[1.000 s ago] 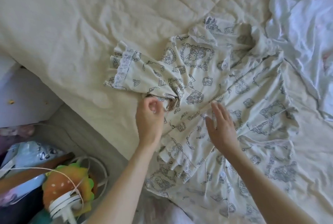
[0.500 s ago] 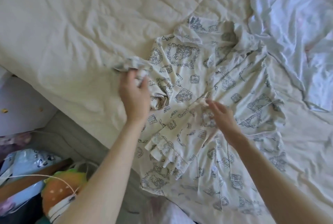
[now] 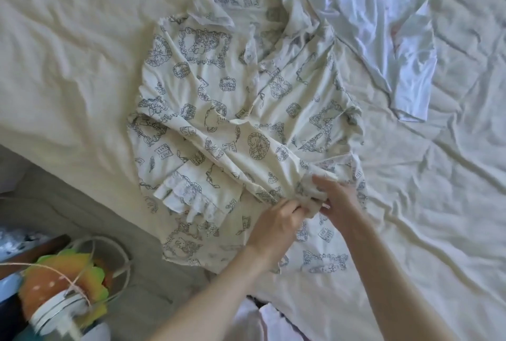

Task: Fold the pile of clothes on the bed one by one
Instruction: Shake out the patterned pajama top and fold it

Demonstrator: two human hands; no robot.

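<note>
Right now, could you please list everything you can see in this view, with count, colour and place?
printed top: one, cream with dark line drawings, spread mid-bed, lace-edged sleeve cuff folded onto it at lower left.
white garment: one, white, crumpled on the bed at upper right.
bed cover: one, cream, wrinkled, under both garments.
burger-shaped toy: one, orange and yellow-green, off the bed at bottom left, pale cord beside it.
white cloth: one piece, bottom edge between the forearms, too cut off to identify.
left hand: grip pinching bunched fabric of the printed top.
right hand: grip on the same bunch, beside the left.
</note>
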